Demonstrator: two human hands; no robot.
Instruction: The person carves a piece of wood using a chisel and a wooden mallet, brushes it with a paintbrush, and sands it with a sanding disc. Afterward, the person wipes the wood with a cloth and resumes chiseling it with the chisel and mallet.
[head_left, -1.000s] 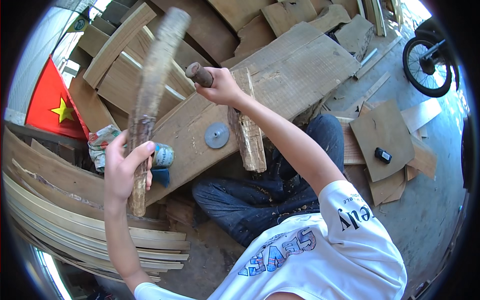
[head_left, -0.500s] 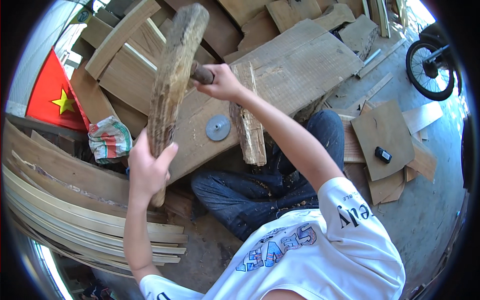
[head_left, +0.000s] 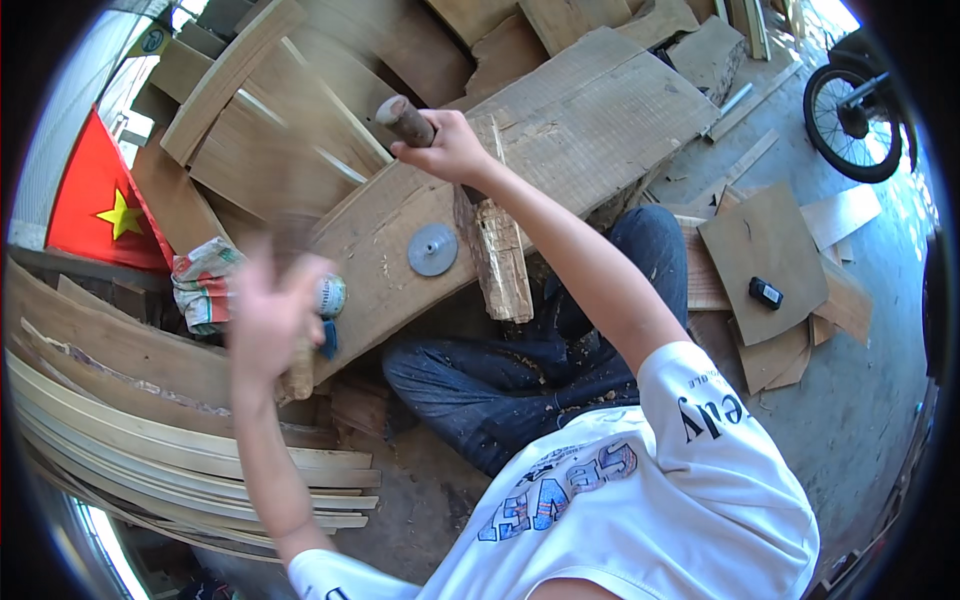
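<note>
My left hand (head_left: 275, 315), blurred by motion, is wrapped round a thick rough wooden club (head_left: 300, 372). The club's upper length is a smear above the hand. My right hand (head_left: 447, 150) grips a round brown wooden handle (head_left: 408, 122) of a tool, its butt end pointing up and left; its other end is hidden behind the hand. Below that hand a rough, splintered piece of wood (head_left: 505, 265) lies across the edge of a broad plank bench (head_left: 600, 120). A grey metal disc (head_left: 433, 250) rests on the bench left of this wood.
A round tin (head_left: 331, 295) stands beside my left hand. Boards (head_left: 280, 150) lean at the far left near a red flag (head_left: 105, 200). Curved strips (head_left: 200, 470) are stacked at the near left. Sheet scraps with a small black device (head_left: 766, 293) lie right; a wheel (head_left: 855, 125) stands beyond.
My left hand has swung the club leftward, away from the handle's end, and the tin has come into view. My right hand stays nearly in place, still gripping the handle.
</note>
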